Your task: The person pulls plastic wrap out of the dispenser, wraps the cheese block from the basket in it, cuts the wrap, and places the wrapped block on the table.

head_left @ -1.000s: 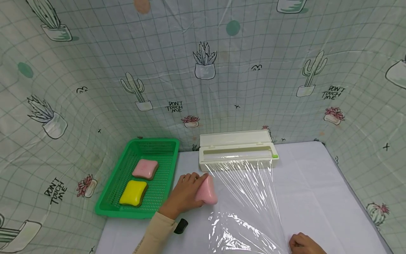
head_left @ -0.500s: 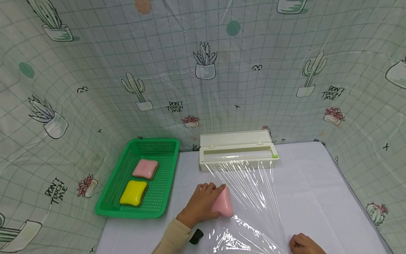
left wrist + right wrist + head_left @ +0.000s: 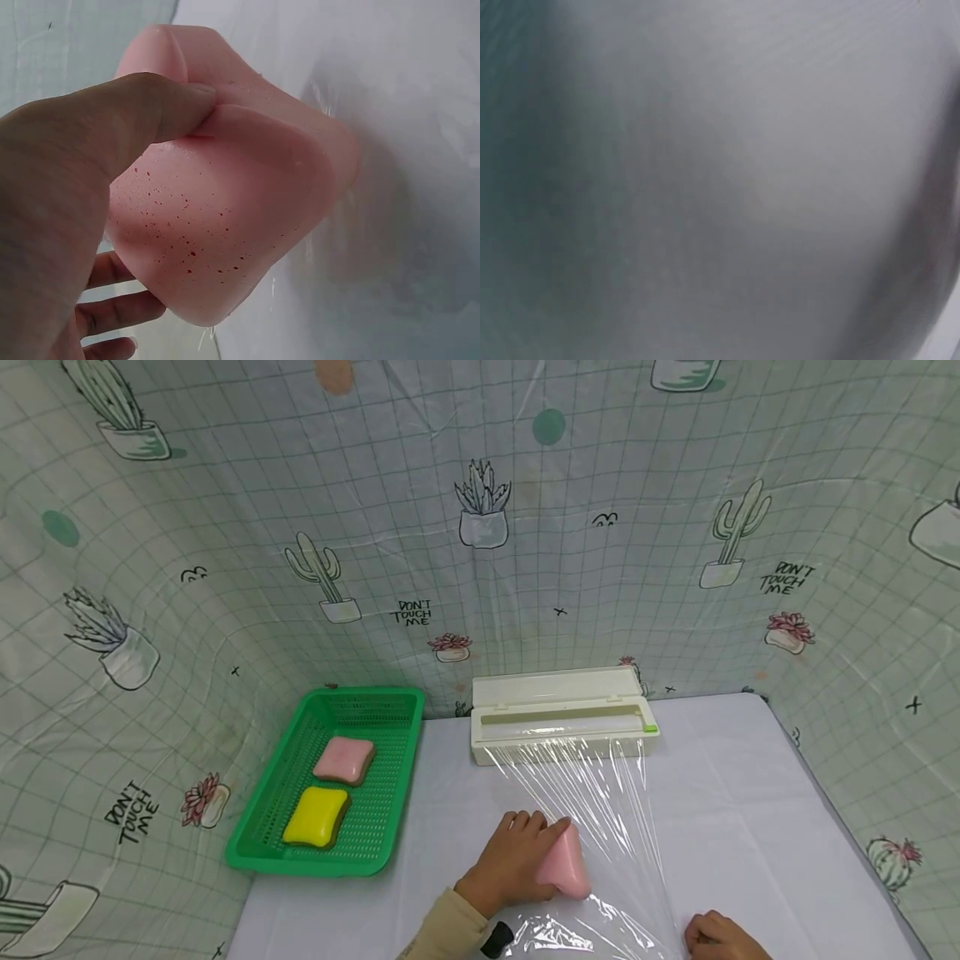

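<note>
the left hand (image 3: 517, 860) grips a pink, waisted, red-speckled block (image 3: 217, 202) in front of the long cream-white plastic box (image 3: 555, 687), over the clear, shiny plastic film (image 3: 615, 814) drawn out from that box — whether block and film touch, i cannot tell. right of the box and nearer the person, the right hand (image 3: 722, 935) has curled fingers — whether they hold anything, i cannot tell. left of the box sits a green mesh plastic basket (image 3: 375, 818).

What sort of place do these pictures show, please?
Probably an indoor work corner, perhaps a makeshift one: a cactus-print sheet hangs behind and beside a white-covered table, and clear film is drawn out over the tabletop.
</note>
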`<state>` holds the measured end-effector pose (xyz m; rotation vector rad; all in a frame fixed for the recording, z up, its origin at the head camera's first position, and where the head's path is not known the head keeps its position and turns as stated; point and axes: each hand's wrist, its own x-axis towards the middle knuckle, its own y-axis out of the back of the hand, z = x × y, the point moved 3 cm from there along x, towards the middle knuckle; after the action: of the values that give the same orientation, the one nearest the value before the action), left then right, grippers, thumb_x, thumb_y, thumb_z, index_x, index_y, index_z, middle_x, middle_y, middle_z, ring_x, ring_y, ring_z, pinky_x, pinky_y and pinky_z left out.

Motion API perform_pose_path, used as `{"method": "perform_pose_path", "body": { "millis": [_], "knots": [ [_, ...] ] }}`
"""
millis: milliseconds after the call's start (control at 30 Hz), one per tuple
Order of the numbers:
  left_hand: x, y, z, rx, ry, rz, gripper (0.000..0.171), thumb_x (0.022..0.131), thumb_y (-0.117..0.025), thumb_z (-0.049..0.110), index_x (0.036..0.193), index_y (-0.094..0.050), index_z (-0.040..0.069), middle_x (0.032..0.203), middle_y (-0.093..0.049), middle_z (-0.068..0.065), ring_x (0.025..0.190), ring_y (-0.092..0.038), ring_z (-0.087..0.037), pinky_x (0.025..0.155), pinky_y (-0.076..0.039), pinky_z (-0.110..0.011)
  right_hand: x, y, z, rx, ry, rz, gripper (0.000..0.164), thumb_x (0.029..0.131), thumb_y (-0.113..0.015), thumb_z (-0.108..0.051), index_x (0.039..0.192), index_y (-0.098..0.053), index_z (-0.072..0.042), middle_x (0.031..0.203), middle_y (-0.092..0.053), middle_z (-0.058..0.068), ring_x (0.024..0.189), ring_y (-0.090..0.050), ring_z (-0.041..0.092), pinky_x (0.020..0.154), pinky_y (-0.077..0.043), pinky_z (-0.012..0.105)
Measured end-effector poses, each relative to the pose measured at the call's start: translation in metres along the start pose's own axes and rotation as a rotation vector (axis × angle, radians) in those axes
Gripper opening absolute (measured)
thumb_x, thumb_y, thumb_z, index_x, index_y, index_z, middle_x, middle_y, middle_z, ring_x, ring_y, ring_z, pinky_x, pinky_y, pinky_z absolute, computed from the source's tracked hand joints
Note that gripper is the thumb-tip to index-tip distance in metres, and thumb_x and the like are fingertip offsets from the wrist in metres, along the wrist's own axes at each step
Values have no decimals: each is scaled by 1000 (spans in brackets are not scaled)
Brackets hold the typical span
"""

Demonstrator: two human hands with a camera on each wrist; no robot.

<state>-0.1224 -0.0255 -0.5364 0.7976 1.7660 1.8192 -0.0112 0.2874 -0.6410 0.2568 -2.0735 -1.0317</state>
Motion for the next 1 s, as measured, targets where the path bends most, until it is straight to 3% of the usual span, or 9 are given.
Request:
{"method": "perform_pose_path", "body": {
  "millis": [200, 500, 1000],
  "knots": [
    [5, -4, 13, 29, -34, 37, 90, 75, -85, 62, 150, -55, 24, 115, -63, 4, 108, -58, -12, 100, -45, -31, 0, 0, 1, -6, 13, -2, 44, 66, -97, -42, 56, -55, -33, 86, -50, -27, 77, -39, -11, 65, -30, 7],
    [10, -7, 29, 137, -31, 32, 91, 74, -82, 69, 149, -55, 26, 115, -63, 6, 107, -57, -11, 98, -43, -28, 0, 1, 1, 1, -3, -2, 44, 67, -98, -39, 56, -56, -32, 85, -51, -27, 77, -40, -11, 65, -32, 6],
    [16, -22, 40, 254, -7, -37, 98, 76, -74, 80, 154, -52, 26, 121, -62, 7, 109, -56, -11, 102, -42, -29, -1, -1, 0, 14, 14, 37, 45, 69, -97, -39, 56, -55, -32, 85, -51, -26, 76, -39, -11, 65, -31, 6]
  ]
}}
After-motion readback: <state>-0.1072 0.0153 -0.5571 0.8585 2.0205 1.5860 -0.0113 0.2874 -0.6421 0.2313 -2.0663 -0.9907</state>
